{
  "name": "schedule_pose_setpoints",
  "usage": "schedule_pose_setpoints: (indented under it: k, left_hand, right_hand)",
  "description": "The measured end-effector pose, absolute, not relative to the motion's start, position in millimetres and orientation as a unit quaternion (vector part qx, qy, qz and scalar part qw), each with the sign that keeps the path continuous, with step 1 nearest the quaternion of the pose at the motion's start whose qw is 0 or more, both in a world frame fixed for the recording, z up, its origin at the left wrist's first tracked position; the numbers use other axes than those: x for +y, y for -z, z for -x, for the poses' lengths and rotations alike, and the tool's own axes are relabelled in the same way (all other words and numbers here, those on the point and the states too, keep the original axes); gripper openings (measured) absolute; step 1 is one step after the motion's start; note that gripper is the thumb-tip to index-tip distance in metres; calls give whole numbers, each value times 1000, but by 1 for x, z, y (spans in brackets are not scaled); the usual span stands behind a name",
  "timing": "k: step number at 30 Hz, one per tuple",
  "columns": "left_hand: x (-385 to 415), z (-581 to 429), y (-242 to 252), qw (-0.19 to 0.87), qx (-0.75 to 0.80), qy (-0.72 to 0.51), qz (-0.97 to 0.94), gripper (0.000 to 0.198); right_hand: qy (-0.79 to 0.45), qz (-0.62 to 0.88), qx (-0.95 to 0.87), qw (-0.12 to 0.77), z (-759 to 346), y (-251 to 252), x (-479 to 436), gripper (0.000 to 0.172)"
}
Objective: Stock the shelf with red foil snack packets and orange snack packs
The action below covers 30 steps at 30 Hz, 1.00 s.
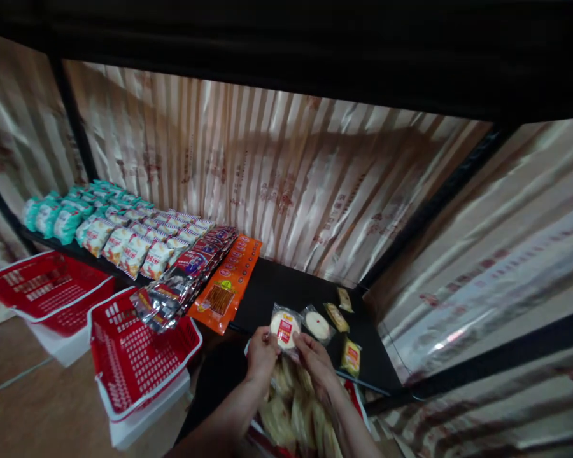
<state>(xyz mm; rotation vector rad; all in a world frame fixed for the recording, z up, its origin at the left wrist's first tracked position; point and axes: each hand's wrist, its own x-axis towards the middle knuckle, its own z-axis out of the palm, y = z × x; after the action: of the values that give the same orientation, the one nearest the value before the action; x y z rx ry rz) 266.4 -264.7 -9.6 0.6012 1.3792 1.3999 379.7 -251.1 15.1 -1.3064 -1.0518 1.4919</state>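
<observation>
Between both hands is a round white packaged snack (pixel 285 329) with a red label, held upright in clear wrap above the shelf's front edge. My left hand (pixel 261 353) pinches its left side, and my right hand (pixel 314 357) grips its lower right side. Just behind my right hand, a second round white snack (pixel 318 325) lies on the black shelf (pixel 277 286). Three small yellowish packets are to its right: a front one (pixel 351 356), a middle one (pixel 337 317) and a back one (pixel 344 299). Below my hands is a basket of long pale wrapped items (pixel 291 413).
Orange flat packs (pixel 226 283), dark shiny packs (pixel 191 270), white bags (pixel 134 251) and teal bags (pixel 67 219) line the shelf leftward. Two red baskets, one nearer (pixel 143 343) and one farther (pixel 52 280), stand at left. Black posts (pixel 439 191) frame the patterned curtain.
</observation>
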Motion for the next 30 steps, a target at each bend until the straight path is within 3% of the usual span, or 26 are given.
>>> schedule_pose_setpoints:
  k: [7, 14, 23, 30]
  left_hand:
    - [-187, -257, 22, 490, 607, -566, -267, 12]
    - [-128, -261, 24, 431, 650, -561, -278, 38]
    - [-70, -269, 12, 336, 703, -533, -329, 34]
    - [-44, -262, 20, 395, 636, -554, -363, 42]
  right_hand:
    - [-570, 552, -425, 436, -368, 2, -180, 31]
    - [-518, 570, -437, 464, -357, 20, -101, 29]
    - [-408, 625, -485, 455, -339, 31, -14, 11]
    - [-337, 639, -545, 425, -332, 39, 29, 12]
